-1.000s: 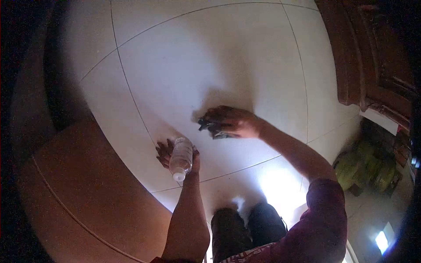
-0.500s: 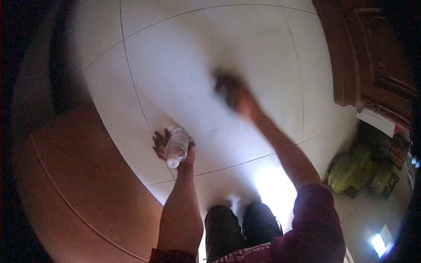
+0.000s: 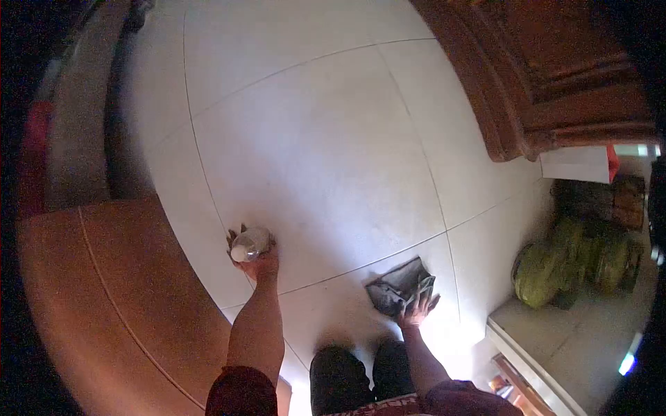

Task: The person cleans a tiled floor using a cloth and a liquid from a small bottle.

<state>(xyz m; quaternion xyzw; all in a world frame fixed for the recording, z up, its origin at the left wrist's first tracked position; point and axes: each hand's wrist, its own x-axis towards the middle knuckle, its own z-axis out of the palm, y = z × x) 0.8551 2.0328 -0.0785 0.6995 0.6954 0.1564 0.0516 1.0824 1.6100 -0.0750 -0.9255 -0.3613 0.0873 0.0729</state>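
Observation:
A clear plastic bottle with a white cap stands tilted in the grip of my left hand, the cap end toward me. Its fingers wrap round the sides, fingertips showing at the far left. Near my knees, a dark grey folded cloth lies on the tiled floor. My right hand rests on the cloth's right edge, fingers spread and lying flat.
A brown leather-like seat borders the left side. Carved dark wooden furniture fills the upper right. Below it are a white box and several large green fruits. My knees are at the bottom.
My right hand has come from the far middle of the floor back near my knees with the cloth, now flat on it. The bottle and left hand sit slightly farther left; the view has shifted.

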